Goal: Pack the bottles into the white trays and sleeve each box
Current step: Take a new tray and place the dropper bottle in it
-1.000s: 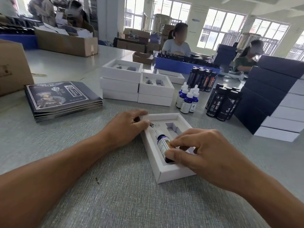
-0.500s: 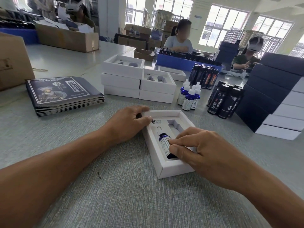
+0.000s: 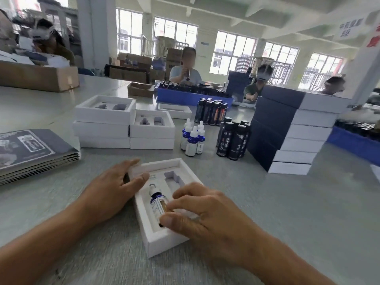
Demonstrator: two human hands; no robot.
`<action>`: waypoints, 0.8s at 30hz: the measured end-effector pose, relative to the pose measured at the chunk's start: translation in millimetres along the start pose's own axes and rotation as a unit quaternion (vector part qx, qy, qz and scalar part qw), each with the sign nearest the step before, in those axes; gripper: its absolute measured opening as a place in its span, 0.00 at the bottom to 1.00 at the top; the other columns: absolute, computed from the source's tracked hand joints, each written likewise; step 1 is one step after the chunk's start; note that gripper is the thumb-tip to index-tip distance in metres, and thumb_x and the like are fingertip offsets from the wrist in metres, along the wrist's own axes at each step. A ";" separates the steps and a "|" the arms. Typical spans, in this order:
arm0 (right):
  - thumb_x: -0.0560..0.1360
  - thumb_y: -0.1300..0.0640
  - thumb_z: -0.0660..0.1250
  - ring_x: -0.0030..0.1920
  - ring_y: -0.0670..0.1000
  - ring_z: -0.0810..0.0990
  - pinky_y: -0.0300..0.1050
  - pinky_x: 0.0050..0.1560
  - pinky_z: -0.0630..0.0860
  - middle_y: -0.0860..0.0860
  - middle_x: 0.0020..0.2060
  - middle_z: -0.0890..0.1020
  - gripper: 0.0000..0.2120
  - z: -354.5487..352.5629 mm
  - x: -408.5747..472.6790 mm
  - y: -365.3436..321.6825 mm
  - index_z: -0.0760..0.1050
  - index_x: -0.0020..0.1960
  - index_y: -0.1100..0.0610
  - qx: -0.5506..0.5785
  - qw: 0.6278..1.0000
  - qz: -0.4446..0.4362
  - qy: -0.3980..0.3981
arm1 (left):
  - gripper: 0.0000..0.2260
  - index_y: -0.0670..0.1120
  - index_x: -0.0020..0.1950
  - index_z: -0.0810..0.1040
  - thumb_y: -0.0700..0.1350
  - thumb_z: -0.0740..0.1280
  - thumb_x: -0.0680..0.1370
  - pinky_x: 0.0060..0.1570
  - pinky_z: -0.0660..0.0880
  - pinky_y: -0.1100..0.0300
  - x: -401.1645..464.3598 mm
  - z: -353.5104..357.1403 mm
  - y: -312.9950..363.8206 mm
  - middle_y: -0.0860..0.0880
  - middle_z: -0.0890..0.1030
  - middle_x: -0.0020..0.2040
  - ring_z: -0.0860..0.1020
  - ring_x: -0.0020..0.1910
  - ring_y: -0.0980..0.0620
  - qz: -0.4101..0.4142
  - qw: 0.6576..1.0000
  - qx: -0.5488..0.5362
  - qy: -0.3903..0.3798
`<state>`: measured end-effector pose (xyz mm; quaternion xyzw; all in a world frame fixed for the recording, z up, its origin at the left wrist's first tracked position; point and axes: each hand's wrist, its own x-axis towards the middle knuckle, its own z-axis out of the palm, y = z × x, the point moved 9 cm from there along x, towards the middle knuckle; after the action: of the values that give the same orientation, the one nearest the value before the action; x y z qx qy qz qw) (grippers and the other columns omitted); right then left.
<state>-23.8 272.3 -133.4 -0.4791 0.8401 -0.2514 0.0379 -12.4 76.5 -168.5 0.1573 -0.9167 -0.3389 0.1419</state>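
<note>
A white tray point(image 3: 164, 241) lies on the grey table in front of me. A small blue dropper bottle point(image 3: 157, 200) lies in its left slot, and the right slot point(image 3: 173, 179) holds nothing. My right hand point(image 3: 205, 219) covers the tray's near right part, with thumb and fingertips on the bottle's lower end. My left hand point(image 3: 115, 190) rests flat against the tray's left rim. Several more blue dropper bottles point(image 3: 193, 138) and tall black bottles point(image 3: 234, 138) stand behind the tray. Flat printed sleeves point(image 3: 30, 151) are stacked at the left.
Stacks of white trays point(image 3: 123, 122) stand behind my left hand. Sleeved dark boxes point(image 3: 292, 130) are piled at the right. A blue crate point(image 3: 185, 97) of bottles, a further cluster of black bottles point(image 3: 211, 110), cardboard boxes point(image 3: 39, 77) and seated people are farther back.
The camera has tilted up and the view has come closer. My right hand has stayed on the bottle, which has settled into the left slot. My left hand's fingers have spread along the rim.
</note>
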 end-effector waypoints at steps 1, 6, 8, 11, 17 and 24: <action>0.76 0.30 0.58 0.57 0.37 0.76 0.39 0.55 0.77 0.37 0.58 0.77 0.25 -11.8 -0.6 7.0 0.79 0.60 0.45 0.040 0.998 0.003 0.043 | 0.37 0.60 0.76 0.63 0.71 0.55 0.68 0.64 0.67 0.51 -0.6 0.1 -0.1 0.49 0.71 0.74 0.72 0.68 0.48 -0.001 1.000 -0.001 0.000; 0.77 0.44 0.67 0.46 0.35 0.80 0.25 0.43 0.74 0.36 0.41 0.82 0.03 -73.5 -2.5 83.5 0.79 0.46 0.40 0.079 0.953 0.114 0.268 | 0.34 0.60 0.74 0.65 0.70 0.56 0.69 0.63 0.69 0.50 -0.6 0.1 -4.5 0.48 0.73 0.72 0.74 0.66 0.47 -0.013 1.000 0.007 0.006; 0.78 0.50 0.68 0.41 0.39 0.82 0.28 0.38 0.74 0.40 0.39 0.83 0.04 -75.7 -1.2 129.1 0.82 0.49 0.45 0.089 0.937 0.187 0.281 | 0.34 0.61 0.73 0.66 0.70 0.57 0.69 0.61 0.71 0.50 1.9 0.3 -7.0 0.49 0.74 0.71 0.75 0.61 0.49 -0.013 1.000 0.003 0.003; 0.78 0.52 0.69 0.43 0.45 0.81 0.41 0.46 0.79 0.48 0.45 0.84 0.12 -75.7 0.2 190.7 0.81 0.57 0.56 0.098 0.905 0.297 0.288 | 0.33 0.63 0.72 0.66 0.71 0.58 0.68 0.59 0.72 0.50 6.6 1.7 -13.8 0.50 0.75 0.70 0.72 0.53 0.55 -0.010 1.000 -0.001 -0.001; 0.75 0.44 0.70 0.48 0.49 0.77 0.46 0.47 0.73 0.46 0.47 0.78 0.21 -92.4 26.9 237.2 0.76 0.62 0.55 0.006 0.874 0.372 0.314 | 0.28 0.72 0.64 0.67 0.75 0.59 0.64 0.52 0.72 0.56 12.2 3.6 -23.2 0.60 0.75 0.58 0.74 0.49 0.60 0.003 0.999 -0.035 0.008; 0.72 0.36 0.69 0.44 0.53 0.80 0.49 0.44 0.78 0.49 0.45 0.80 0.22 -90.7 51.3 245.5 0.74 0.52 0.54 -0.038 0.850 0.425 0.308 | 0.22 0.74 0.59 0.69 0.74 0.61 0.65 0.52 0.72 0.56 12.9 0.5 -20.6 0.61 0.75 0.56 0.75 0.52 0.57 0.015 0.999 -0.044 0.028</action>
<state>-272.0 366.8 -158.0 0.0262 0.9392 -0.3131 -0.1384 -20.4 57.0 -180.6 0.1461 -0.8990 -0.3721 0.1792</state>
